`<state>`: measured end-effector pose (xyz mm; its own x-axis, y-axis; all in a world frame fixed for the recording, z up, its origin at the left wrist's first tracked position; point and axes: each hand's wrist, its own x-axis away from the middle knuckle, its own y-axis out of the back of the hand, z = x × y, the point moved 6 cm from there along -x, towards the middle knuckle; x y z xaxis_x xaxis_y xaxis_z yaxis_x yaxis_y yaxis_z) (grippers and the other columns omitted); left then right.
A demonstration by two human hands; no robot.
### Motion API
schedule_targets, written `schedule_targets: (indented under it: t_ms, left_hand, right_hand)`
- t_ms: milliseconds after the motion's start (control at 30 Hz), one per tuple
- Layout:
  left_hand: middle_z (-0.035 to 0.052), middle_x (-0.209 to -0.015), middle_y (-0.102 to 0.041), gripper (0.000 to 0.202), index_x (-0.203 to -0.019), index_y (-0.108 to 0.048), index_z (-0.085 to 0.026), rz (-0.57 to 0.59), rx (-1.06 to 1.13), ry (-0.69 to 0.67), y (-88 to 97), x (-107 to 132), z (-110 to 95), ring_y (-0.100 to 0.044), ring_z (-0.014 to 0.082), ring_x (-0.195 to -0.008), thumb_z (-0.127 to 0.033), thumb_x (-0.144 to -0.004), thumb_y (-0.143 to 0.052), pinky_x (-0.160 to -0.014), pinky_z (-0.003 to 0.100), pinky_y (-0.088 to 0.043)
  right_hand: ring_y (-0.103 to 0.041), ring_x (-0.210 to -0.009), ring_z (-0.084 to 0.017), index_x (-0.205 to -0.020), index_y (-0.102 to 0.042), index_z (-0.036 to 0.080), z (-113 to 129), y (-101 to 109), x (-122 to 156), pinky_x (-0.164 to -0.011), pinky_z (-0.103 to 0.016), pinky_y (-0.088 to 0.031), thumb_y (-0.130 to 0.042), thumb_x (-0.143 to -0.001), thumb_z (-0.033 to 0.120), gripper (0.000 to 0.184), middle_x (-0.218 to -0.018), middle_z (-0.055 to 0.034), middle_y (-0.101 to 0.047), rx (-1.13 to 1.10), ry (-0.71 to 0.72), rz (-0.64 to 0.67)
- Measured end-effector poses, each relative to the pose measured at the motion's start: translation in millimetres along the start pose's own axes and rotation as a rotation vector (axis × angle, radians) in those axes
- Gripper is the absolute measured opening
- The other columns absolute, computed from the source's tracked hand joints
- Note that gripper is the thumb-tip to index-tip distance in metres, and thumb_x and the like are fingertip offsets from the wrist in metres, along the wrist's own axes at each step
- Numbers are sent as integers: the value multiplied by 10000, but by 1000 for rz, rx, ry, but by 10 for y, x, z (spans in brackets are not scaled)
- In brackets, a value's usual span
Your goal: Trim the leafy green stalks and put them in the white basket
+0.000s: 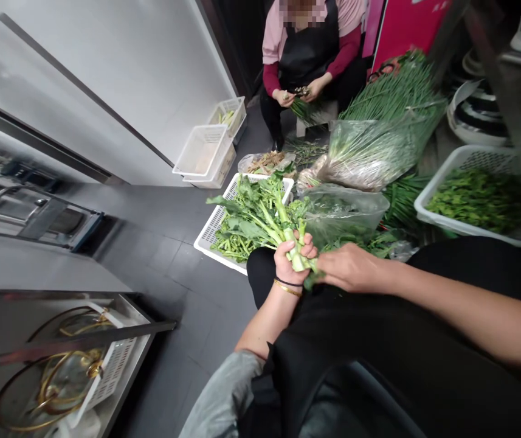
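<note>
My left hand [291, 261] is closed around the thick stalk ends of a bunch of leafy green vegetables [264, 216], held over my lap. The leaves spread out above a white slotted basket [209, 234] with more greens in it. My right hand [349, 267] comes in from the right, fingers closed at the cut ends of the same stalks, right beside my left hand. A clear plastic bag of greens [342, 210] lies just beyond both hands.
Another person sits at the far side, both hands [299, 94] trimming greens. A large bagged bundle of long chives [379, 140] lies at right, a white basket of greens [474, 198] beyond it. Empty white baskets [205, 152] stand by the steel cabinet; glass lids [59, 377] rest lower left.
</note>
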<state>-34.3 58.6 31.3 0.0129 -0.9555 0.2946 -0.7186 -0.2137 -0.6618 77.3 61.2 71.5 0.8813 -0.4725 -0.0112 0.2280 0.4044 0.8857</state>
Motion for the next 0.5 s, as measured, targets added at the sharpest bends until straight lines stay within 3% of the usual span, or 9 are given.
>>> schedule_targets:
  t_ms: [67,100,167,200,300,367,500]
  left_hand:
    - [-3,-656,-471,299,-699,-451,-194,65,-2,5,12,17,-62,-301,58,-457,-372,-515,-605,-470,240,-258]
    - [-2,-650,-486,297,-698,-470,-191,109,0,6,9,30,-69,-312,57,-450,-359,-502,-618,-467,240,-255]
    - [8,-643,-524,291,-704,-521,-183,193,-21,35,-12,60,-22,-351,66,-447,-326,-481,-643,-461,243,-250]
    - [15,-640,-542,294,-713,-549,-176,222,-48,57,-24,75,23,-371,73,-450,-308,-473,-655,-459,245,-252]
    - [38,-662,-585,340,-762,-599,-156,251,-108,112,-51,109,146,-435,94,-475,-286,-461,-687,-467,252,-281]
    - [62,-723,-608,369,-768,-587,-160,239,-88,109,-58,121,169,-489,122,-523,-331,-461,-696,-482,257,-303]
    - [69,-771,-597,370,-755,-514,-189,220,13,43,-59,110,159,-447,113,-515,-419,-499,-650,-482,254,-271]
  right_hand:
    - [-613,-670,-210,-898,-679,206,-140,-107,161,-578,-288,-385,-523,-782,559,404,-756,-81,-668,-97,-41,210]
    - [-618,-674,-217,-957,-675,198,-265,-97,205,-582,-291,-400,-581,-714,594,475,-770,-80,-672,-154,-130,233]
    - [-614,-650,-208,-1036,-654,168,-503,27,187,-576,-293,-420,-595,-665,644,606,-769,-74,-671,-342,-320,109]
    - [-592,-592,-187,-980,-664,155,-590,107,138,-551,-286,-414,-559,-689,663,595,-704,-59,-656,-452,-397,-1]
    - [-416,-383,-104,-552,-576,162,-668,247,-66,-433,-253,-319,-498,-754,655,539,-418,7,-480,-712,-517,-259]
    - [-356,-348,-79,-419,-460,176,-600,248,-189,-412,-246,-289,-560,-742,601,544,-350,18,-411,-818,-490,-311]
    - [-507,-454,-115,-525,-543,155,-423,213,-272,-486,-254,-397,-633,-733,470,388,-482,-21,-561,-1114,-279,-366]
